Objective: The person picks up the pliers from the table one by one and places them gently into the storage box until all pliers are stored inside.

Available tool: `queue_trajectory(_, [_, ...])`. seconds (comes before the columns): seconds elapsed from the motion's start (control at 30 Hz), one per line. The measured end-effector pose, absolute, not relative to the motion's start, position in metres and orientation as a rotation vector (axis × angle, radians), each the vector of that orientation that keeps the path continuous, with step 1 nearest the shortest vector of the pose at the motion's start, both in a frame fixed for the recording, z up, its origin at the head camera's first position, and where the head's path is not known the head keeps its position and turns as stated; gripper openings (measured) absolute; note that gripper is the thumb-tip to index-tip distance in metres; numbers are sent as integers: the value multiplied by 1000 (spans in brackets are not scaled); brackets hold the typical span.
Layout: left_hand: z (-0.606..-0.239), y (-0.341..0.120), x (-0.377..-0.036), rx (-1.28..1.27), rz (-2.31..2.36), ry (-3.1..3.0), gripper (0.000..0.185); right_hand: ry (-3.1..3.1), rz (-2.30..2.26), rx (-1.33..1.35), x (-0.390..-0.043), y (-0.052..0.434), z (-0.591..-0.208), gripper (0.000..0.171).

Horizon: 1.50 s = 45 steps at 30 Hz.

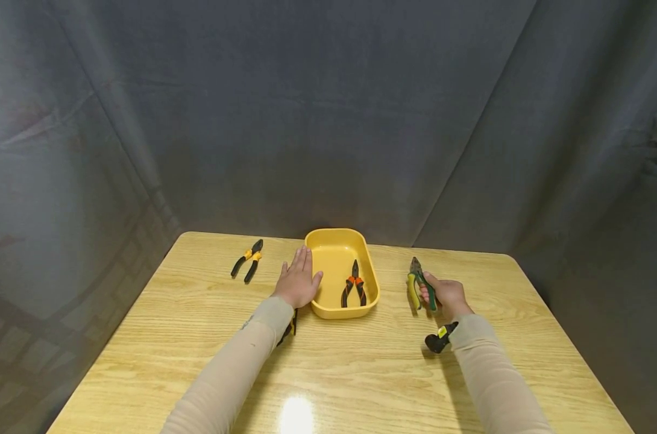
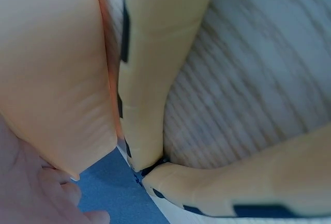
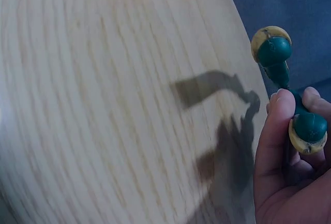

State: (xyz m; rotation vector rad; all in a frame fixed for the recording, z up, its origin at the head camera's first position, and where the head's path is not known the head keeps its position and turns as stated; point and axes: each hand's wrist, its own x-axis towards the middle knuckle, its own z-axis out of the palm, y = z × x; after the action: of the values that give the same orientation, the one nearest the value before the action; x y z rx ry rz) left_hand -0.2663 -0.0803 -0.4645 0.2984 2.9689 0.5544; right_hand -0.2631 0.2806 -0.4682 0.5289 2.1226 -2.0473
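My left hand point(image 1: 298, 284) rests at the left rim of a yellow tray point(image 1: 374, 283), its fingers straight and the thumb over the rim. In the left wrist view, a pair of pliers with yellow and black handles point(image 2: 145, 89) lies spread on the table beside the tray wall point(image 2: 57, 74). From above, only a black and yellow bit point(image 1: 289, 330) shows beside that wrist. My right hand point(image 1: 449, 296) holds combination pliers with green and yellow handles point(image 1: 413, 289), by one handle, raised over the table to the right of the tray. Their handles stand apart.
Inside the tray lie long-nose pliers point(image 1: 354, 283) with black and orange handles. Pliers with black and yellow handles point(image 1: 248, 260) lie at the back left of the wooden table point(image 1: 361, 374). A black device point(image 1: 439, 339) sits by the right wrist. Dark grey curtains point(image 1: 328, 120) hang behind.
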Motion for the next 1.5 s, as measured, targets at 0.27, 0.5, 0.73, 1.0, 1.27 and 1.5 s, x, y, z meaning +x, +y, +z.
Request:
queue_trajectory(0.27, [-466,-80,-267,298,565,2982,71,2110,-2077,511,-266,275,-466,42])
queue_trajectory(0.5, [-467,-79,-267,300,561,2987,70,2132,-2071,477,-265,272,-463,44])
queue_trajectory(0.73, [-470,-80,-269,301,551,2993,71,2151,-2045,494,-263,269,-458,48])
queue_trajectory(1.0, [-467,-81,-267,290,563,2978,70,2235,-1992,458,-260,261,-457,50])
queue_trajectory(1.27, [-468,-81,-267,298,561,2995,70,2242,-2003,407,-258,250,-456,50])
queue_trajectory(1.5, [-467,-81,-267,300,580,2993,70,2250,-2030,327,-256,242,-452,51])
